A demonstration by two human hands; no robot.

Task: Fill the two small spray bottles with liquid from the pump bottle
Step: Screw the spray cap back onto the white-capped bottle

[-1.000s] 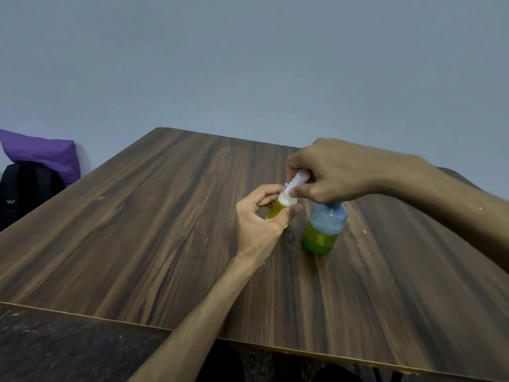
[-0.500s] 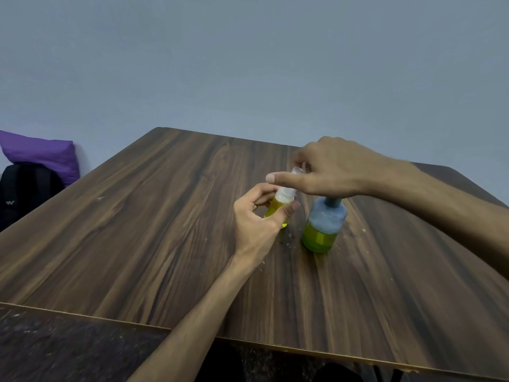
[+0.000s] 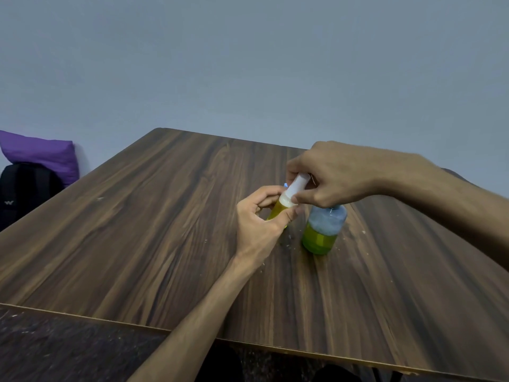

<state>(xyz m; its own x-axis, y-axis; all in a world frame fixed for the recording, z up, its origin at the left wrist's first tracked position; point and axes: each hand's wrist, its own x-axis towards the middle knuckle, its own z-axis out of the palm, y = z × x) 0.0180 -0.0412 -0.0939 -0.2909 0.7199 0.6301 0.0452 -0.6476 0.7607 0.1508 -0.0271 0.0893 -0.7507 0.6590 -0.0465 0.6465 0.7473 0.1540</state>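
My left hand (image 3: 260, 224) grips a small spray bottle (image 3: 278, 209) holding yellow-green liquid, tilted to the right above the table. My right hand (image 3: 338, 175) pinches the bottle's white spray cap (image 3: 294, 187) at its top. Just to the right stands the pump bottle (image 3: 322, 230), clear bluish plastic with green liquid in its lower half; its top is hidden behind my right hand. A second small spray bottle is not visible.
The dark wooden table (image 3: 137, 244) carries small white specks near the bottles. Beyond its left edge sit a purple cushion (image 3: 41, 153) and a black backpack (image 3: 24, 188). A grey wall lies behind.
My right hand's fingers have shifted on the white cap, from a flat reach over it half a second ago back to a pinch. The left hand and pump bottle have stayed put.
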